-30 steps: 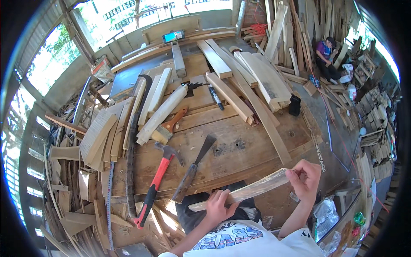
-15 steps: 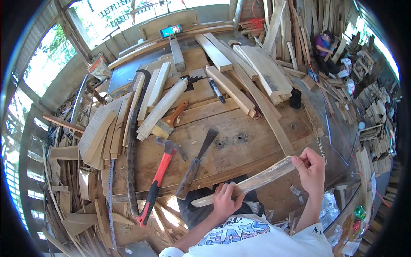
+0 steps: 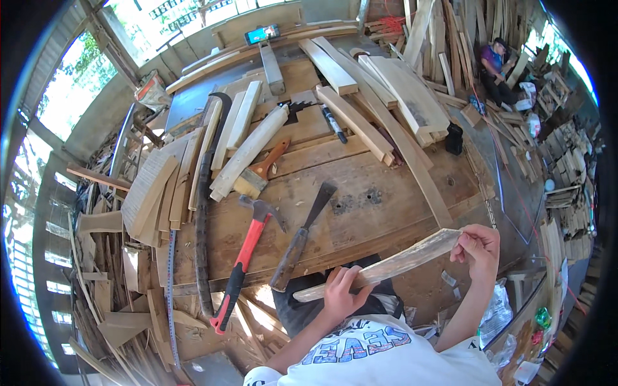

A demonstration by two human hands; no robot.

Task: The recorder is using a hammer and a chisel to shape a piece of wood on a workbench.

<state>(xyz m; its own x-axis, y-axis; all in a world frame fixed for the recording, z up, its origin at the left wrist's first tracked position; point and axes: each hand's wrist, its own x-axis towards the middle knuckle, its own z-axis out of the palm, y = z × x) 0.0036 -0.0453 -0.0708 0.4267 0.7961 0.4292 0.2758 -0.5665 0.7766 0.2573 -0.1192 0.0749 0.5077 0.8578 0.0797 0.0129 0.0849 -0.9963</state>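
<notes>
Both my hands are closed on a thin, weathered wooden strip [image 3: 409,262], held slanting at the front edge of the workbench [image 3: 360,225]. My left hand [image 3: 342,297] grips it toward its lower left end, and my right hand [image 3: 477,252] pinches its upper right end. Just left of the strip lies a dark flat-bladed chisel [image 3: 299,241] with a worn wooden handle. Further left are a claw hammer [image 3: 248,251] with a red and black handle and a long dark curved bar [image 3: 205,244]. A wide paintbrush [image 3: 267,164] lies behind them.
Cut boards [image 3: 405,93] and a black-and-silver marker [image 3: 333,123] lie across the back of the bench, with a lit phone [image 3: 261,35] beyond. At back right a person [image 3: 496,74] sits among wood stacks. Offcuts [image 3: 116,321] crowd the left side.
My hands and the strip have shifted a little up and to the right in the picture, while the view over the bench has moved slightly. Both grips stay on the strip.
</notes>
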